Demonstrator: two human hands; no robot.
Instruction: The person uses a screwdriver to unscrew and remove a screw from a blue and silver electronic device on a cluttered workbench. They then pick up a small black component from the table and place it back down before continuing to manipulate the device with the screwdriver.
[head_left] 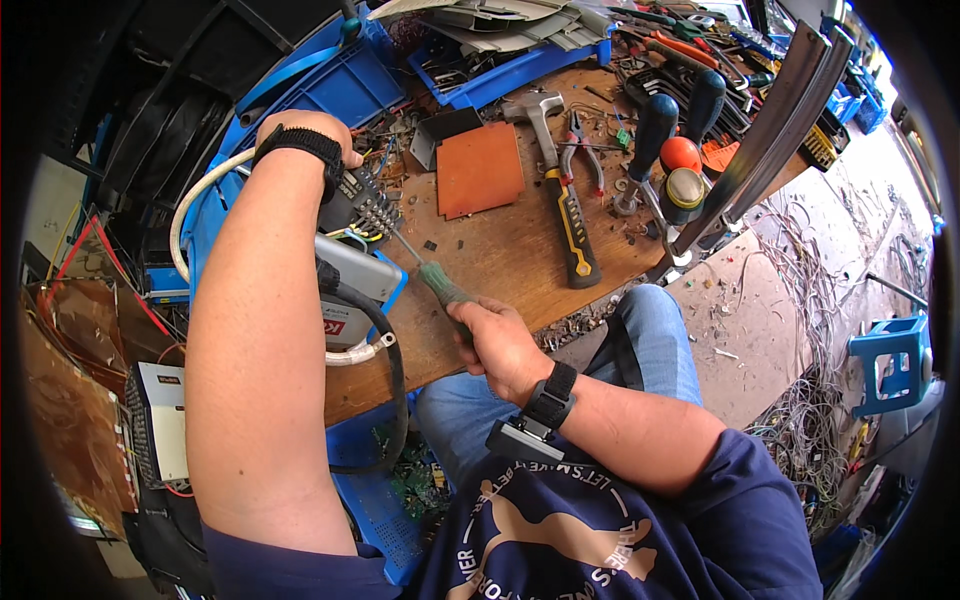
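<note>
My left hand [313, 135] grips a dark terminal block [362, 202] with metal screws and wires at the bench's back left; most of its fingers are hidden behind the wrist. My right hand [482, 335] is closed on a green-handled screwdriver [438, 283], whose shaft reaches the screws of the block. Under the block is a silver device [365, 277] with blue edging, beside a black cable [398, 420] and a white cable [183, 220]. An orange square board [478, 170] lies to the right, near a hammer [565, 210] and red pliers [582, 150].
On the wooden bench [530, 280] stand blue-handled tools [650, 135], a red ball [680, 153], metal rails [765, 130] and a blue tray [500, 75] of panels. Below are a blue basket [355, 530], tangled wires [800, 440] and a blue stool [890, 365].
</note>
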